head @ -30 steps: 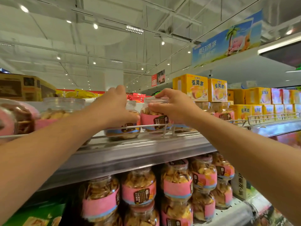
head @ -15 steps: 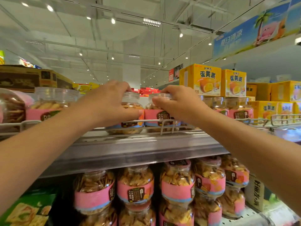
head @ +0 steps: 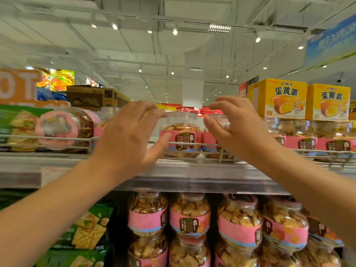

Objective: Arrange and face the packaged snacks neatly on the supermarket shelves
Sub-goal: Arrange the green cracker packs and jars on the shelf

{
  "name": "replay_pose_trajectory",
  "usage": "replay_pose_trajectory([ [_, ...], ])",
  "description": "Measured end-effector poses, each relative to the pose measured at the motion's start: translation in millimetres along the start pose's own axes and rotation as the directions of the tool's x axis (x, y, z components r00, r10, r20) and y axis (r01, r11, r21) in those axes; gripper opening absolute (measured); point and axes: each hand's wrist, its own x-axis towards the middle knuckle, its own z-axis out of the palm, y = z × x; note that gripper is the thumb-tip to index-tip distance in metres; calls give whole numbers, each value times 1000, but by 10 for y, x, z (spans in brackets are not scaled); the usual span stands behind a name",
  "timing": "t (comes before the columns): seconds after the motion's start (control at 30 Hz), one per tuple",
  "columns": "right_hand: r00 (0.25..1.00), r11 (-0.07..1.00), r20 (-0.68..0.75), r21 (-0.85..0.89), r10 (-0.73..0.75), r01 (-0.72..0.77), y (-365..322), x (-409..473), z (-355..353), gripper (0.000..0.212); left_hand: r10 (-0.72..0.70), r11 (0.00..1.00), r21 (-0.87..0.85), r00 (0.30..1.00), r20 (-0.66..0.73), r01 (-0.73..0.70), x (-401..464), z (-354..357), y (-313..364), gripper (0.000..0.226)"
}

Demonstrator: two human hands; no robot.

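Observation:
Clear plastic snack jars with pink labels stand on the top shelf (head: 192,170) behind a wire rail. One jar (head: 182,134) stands upright between my hands, its dark label facing me. A second jar (head: 217,145) beside it is mostly hidden behind my right hand. My left hand (head: 129,135) hovers just left of the first jar, fingers spread, holding nothing. My right hand (head: 237,126) hovers in front of the second jar with curled, parted fingers. More of the same jars (head: 189,216) fill the shelf below in stacked rows.
A jar lying on its side (head: 59,128) and green cracker packs (head: 21,122) sit at the left of the top shelf. Yellow pie boxes (head: 283,99) rest on jars at the right. Green cracker packs (head: 86,234) lie lower left. The wire rail (head: 192,144) runs along the shelf front.
Both hands have let go of the two jars and drawn back a little with fingers spread. The camera has tilted up and to the left.

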Motion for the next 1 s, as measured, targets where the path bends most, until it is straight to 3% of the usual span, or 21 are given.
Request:
replay_pose_trajectory([
  [0.27, 952, 952, 54, 52, -303, 300, -1067, 11, 427, 32, -104, 982, 165, 991, 79, 90, -666, -575, -769, 47],
  [0.37, 971, 969, 83, 123, -226, 215, -1339, 92, 555, 25, -60, 985, 169, 993, 104, 41, -789, -717, -1052, 41],
  [0.5, 986, 984, 11, 58, -169, 168, -1507, 67, 684, 20, 19, 990, 133, 990, 138, -37, -1042, -745, -1302, 40],
  [0.67, 998, 995, -10, 77, -70, 70, -1588, 1, 703, 15, 33, 999, 26, 993, 115, -37, -1045, -787, -1368, 44],
  [0.77, 999, 994, -30, 106, 12, -9, -1618, 139, 622, 11, -112, 993, -29, 983, 144, 118, -762, -882, -1417, 51],
  [0.87, 994, 991, 39, 79, 101, -104, -1625, 419, 566, 26, -348, 934, 27, 890, 296, 356, -436, -887, -1492, 72],
  [1.0, 973, 989, 192, 45, 127, -138, -1659, 682, 570, 44, -425, 905, 188, 794, 436, 381, -238, -789, -1503, 86],
])
